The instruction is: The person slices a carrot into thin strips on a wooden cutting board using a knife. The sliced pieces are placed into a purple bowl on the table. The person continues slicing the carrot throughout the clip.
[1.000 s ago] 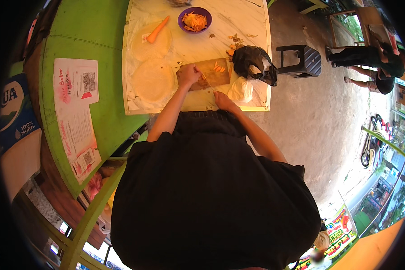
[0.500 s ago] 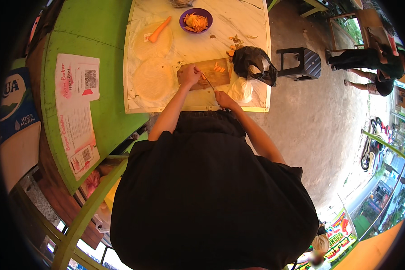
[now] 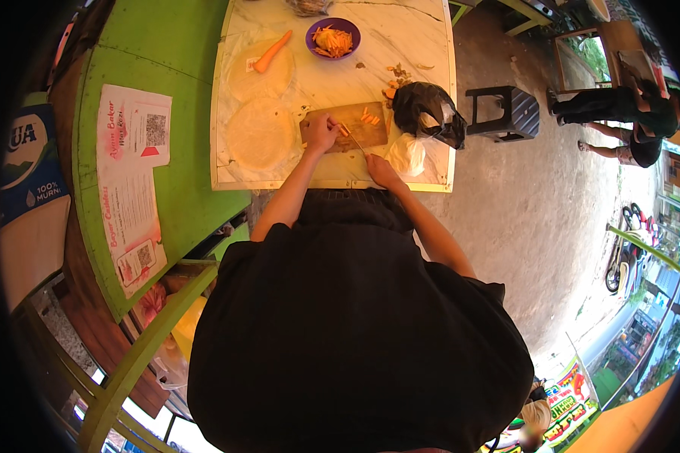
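On the board (image 3: 370, 136), a carrot piece (image 3: 344, 130) is pinched by the curled left hand (image 3: 322, 134); the knife (image 3: 357, 143) is gripped in the closed right hand (image 3: 383, 172).

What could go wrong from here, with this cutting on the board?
The left hand is close to the knife, so a slip might cut it. The cut carrot pieces lie loose near the far right corner of the board; a bump could scatter them.

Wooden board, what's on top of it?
Orange carrot pieces lie on the wooden board; a knife reaches over it. What's under the left hand is hidden.
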`<state>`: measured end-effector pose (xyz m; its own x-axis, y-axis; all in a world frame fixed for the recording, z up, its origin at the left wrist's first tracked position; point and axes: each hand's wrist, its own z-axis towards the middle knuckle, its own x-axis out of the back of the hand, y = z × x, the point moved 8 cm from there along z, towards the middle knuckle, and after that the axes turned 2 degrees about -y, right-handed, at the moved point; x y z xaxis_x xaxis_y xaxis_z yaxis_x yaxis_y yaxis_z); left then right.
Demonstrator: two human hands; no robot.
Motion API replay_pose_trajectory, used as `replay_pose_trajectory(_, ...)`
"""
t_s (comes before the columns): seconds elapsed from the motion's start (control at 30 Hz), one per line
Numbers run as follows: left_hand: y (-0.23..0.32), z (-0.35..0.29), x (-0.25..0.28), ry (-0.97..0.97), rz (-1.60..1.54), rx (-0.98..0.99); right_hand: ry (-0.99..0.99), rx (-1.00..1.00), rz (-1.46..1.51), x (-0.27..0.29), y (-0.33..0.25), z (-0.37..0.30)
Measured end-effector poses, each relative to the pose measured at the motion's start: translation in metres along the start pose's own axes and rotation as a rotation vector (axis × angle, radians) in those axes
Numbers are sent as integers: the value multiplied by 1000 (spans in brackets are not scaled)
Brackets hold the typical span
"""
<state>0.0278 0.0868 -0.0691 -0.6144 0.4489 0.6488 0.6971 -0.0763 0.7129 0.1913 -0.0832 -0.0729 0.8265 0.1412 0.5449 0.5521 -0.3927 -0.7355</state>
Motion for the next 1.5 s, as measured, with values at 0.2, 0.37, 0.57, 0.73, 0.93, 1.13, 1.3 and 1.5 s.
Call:
replay_pose_trajectory(0.2,14,-11,6,39,4,15,-202,-268,500,-4,5,-14)
replay_pose_trajectory(0.37,31,-24,13,155,-44,-12,-166,-288,604,2,-2,-23)
replay_pose_trajectory(0.57,36,-20,6,71,6,25,-108,-297,536,3,2,-24)
replay_pose_trajectory(0.73,69,-36,4,146,211,-111,-48,-283,515,8,7,-23)
replay_pose_trajectory(0.93,82,-28,-6,28,185,-150,-52,-308,539,3,24,-28)
replay_pose_trajectory(1.13,88,-22,-4,28,115,-163,-28,-324,588,7,23,-35)
replay_pose_trajectory(1.3,72,-17,-7,105,8,-171,-19,-304,549,12,11,-36)
replay_pose_trajectory(1.5,42,-31,27,279,16,-148,179,-75,253,28,0,-33)
